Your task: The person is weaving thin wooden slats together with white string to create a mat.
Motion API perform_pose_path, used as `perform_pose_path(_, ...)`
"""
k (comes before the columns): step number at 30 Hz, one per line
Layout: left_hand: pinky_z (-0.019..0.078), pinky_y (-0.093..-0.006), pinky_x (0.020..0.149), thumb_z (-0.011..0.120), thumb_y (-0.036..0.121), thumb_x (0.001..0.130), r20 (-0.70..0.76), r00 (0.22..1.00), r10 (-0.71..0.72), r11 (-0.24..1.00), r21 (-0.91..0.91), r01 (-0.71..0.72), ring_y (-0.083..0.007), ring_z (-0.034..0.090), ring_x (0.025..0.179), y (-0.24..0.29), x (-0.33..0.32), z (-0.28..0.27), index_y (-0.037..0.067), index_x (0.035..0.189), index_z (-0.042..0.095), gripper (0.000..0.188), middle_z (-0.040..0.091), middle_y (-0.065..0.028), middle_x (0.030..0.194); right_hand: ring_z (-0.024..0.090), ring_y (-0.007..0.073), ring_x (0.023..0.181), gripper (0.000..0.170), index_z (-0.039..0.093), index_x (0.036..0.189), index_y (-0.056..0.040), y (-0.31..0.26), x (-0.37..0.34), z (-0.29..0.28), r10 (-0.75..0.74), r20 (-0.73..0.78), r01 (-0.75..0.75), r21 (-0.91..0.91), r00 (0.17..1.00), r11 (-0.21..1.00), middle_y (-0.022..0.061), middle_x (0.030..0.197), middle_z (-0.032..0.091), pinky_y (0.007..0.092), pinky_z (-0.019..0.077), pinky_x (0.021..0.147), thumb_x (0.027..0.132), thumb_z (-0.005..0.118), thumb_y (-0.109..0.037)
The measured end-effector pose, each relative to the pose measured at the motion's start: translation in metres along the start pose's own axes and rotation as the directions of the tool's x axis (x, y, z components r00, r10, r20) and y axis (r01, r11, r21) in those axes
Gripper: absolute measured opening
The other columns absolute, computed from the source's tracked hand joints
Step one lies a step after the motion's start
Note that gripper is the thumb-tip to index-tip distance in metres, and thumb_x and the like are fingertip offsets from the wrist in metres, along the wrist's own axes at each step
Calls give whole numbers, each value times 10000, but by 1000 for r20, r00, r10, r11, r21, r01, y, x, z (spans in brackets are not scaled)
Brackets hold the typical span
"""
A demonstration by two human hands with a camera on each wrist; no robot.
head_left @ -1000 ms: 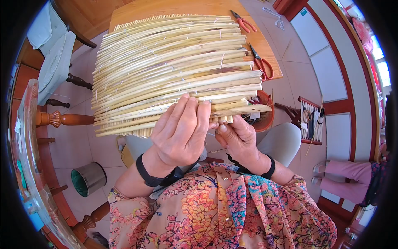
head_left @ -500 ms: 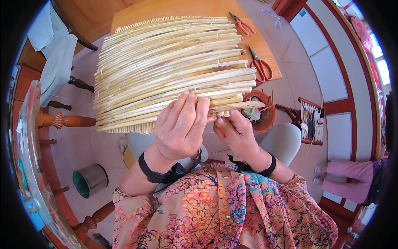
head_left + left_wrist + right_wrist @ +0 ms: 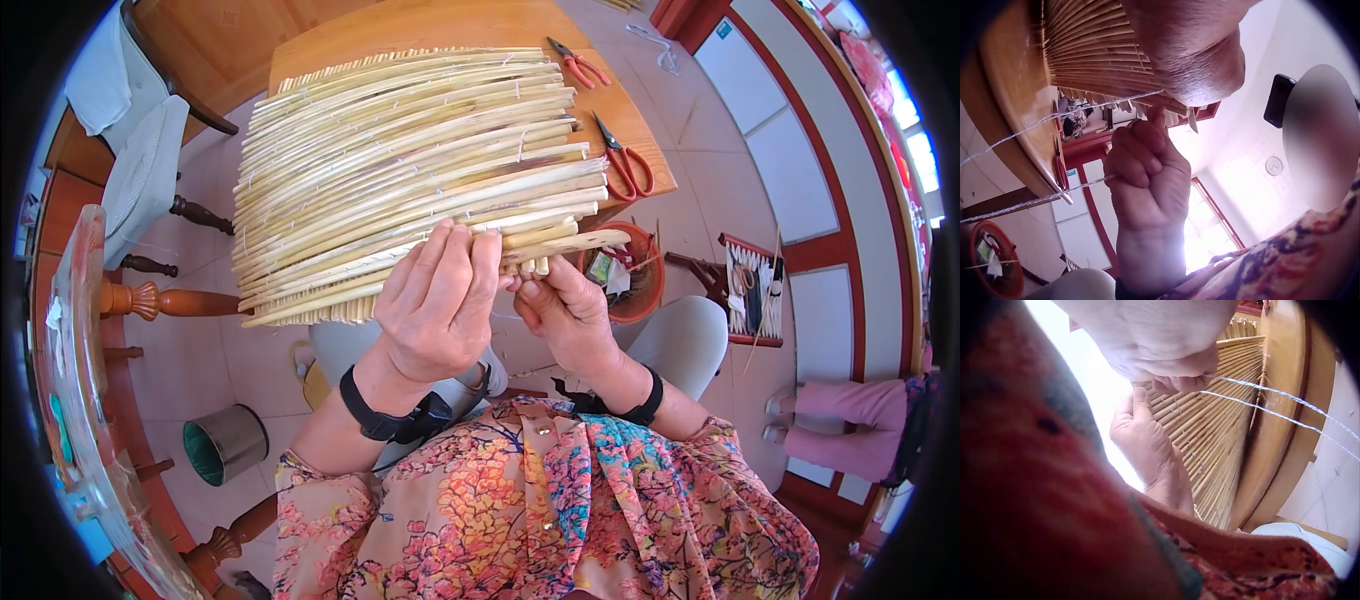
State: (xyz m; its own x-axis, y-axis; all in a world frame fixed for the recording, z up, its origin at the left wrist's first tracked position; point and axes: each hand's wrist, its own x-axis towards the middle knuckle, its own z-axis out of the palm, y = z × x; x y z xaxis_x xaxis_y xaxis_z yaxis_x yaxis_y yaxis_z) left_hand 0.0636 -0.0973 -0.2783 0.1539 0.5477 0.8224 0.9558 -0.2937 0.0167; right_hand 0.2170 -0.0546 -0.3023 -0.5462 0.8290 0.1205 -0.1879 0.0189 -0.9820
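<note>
A mat of pale dried stalks (image 3: 400,170), tied with white string, lies over the wooden table and juts out over its near edge toward the person. At that near edge the left hand (image 3: 435,305) grips the mat, its fingers lying over the top stalks. Close beside it, the right hand (image 3: 575,315) is under the stalk ends, thumb and forefinger together. In the left wrist view a white twisted string (image 3: 1054,195) runs into the curled fingers of the right hand (image 3: 1147,169). A second strand (image 3: 1029,128) leads up to the mat's edge.
Red-handled pliers (image 3: 578,65) and red-handled scissors (image 3: 625,165) lie on the table (image 3: 640,130) right of the mat. An orange bin (image 3: 645,285) with scraps stands below. A metal bin (image 3: 228,445) and chair (image 3: 140,170) are at left. Another person's pink trousers (image 3: 840,430) show at right.
The mat's near right end has shifted slightly left and up in the head view. Both hands keep the same hold at the edge, with only small movement.
</note>
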Motion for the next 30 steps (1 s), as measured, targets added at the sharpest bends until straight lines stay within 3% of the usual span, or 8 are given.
perform_pose_path(8,536,-359,683,625,161,776,-46,999,13,1000,16,-12,-319,649,859,0,-2,6,-27,996,655,291,608,-154,904,424,49,552,93,560,920,-22,4,0,3,-17,-31,15,-53,999,998,-4,656,492,208,352,482,925,486,33)
perform_pose_path(11,531,-359,688,624,161,775,-47,999,23,1000,-4,-23,-321,647,861,-1,-1,6,-27,1004,655,299,606,-157,909,424,53,550,94,562,920,-28,6,2,1,-93,-42,91,-57,995,994,-2,643,493,215,352,479,921,491,34)
perform_pose_path(13,508,-334,634,701,156,746,-37,999,6,1000,-9,-7,-299,653,859,0,0,5,-30,1016,655,331,618,-145,944,424,59,545,81,560,925,-31,6,2,-1,-59,-49,52,-134,997,990,-2,634,492,224,350,471,919,503,26)
perform_pose_path(16,507,-334,635,702,159,744,-33,999,10,1000,-6,-10,-297,651,857,0,0,6,-29,1013,655,332,616,-146,941,427,61,541,82,559,929,-33,11,3,-3,-79,-51,70,-163,996,984,-4,625,490,226,347,462,918,504,27)
perform_pose_path(30,509,-345,659,664,155,759,-40,999,20,1000,-8,-21,-308,647,845,3,1,16,-34,1013,648,317,610,-158,920,419,59,533,40,536,895,-35,8,8,-9,-80,-57,72,-128,995,989,-6,621,484,225,333,443,922,521,-10)
